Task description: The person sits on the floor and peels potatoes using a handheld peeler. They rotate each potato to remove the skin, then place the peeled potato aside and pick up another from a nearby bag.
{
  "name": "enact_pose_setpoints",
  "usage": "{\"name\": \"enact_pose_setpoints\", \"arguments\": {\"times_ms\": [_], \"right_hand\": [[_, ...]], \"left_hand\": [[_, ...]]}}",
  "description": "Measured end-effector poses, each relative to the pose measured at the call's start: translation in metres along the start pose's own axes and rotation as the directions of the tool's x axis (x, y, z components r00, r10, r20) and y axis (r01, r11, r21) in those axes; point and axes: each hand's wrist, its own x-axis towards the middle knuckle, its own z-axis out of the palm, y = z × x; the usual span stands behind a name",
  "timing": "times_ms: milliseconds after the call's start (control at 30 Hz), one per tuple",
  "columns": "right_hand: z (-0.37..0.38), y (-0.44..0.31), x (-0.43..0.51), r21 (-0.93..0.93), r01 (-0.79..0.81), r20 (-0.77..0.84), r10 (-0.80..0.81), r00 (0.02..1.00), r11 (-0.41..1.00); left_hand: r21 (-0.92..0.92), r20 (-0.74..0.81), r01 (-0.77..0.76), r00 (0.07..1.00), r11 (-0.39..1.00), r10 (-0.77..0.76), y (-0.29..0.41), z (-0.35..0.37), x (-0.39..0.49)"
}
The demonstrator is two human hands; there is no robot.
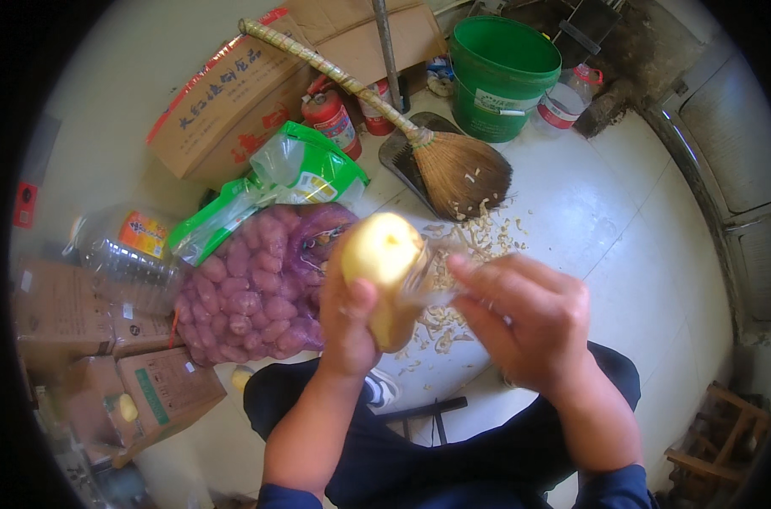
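My left hand [348, 327] grips a large potato [382, 251] from its left side, with the thumb lying across it. The potato's visible top is bare, pale yellow flesh; its underside is darker. A blurred peeler [429, 280] is pinched in my right hand [530, 315], its head at the potato's right side. Motion blur hides the blade's exact shape and whether it touches the flesh. Below, pale peelings [441, 326] lie scattered over the tiled floor [621, 267], between my legs and a straw broom [463, 168].
A purple mesh sack of potatoes [258, 280] stands at left, under a green plastic bag [322, 172]. Farther off are a dustpan [401, 165], a fire extinguisher [330, 121] and a green bucket [503, 70]. Cardboard boxes [169, 394] line the left; a wooden stool [719, 439] sits lower right.
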Motion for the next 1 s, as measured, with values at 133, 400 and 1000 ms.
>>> {"name": "enact_pose_setpoints", "arguments": {"times_ms": [133, 400, 1000], "right_hand": [[-0.004, -0.004, -0.011, 0.070, 0.056, 0.267, -0.073, 0.961, 0.996], [-0.019, 0.002, 0.003, 0.186, -0.129, 0.110, 0.109, 0.988, 0.974], [-0.010, -0.004, -0.009, 0.060, -0.198, 0.556, 0.132, 0.821, 0.978]], "left_hand": [[-0.459, 0.027, 0.002, 1.000, 0.889, 0.012, 0.016, 0.000, 0.016], [-0.511, 0.142, 0.169, 0.984, 0.843, -0.112, 0.016, 0.009, 0.011], [-0.487, -0.332, -0.249, 0.939, 0.837, 0.086, 0.033, 0.002, 0.022]]}}
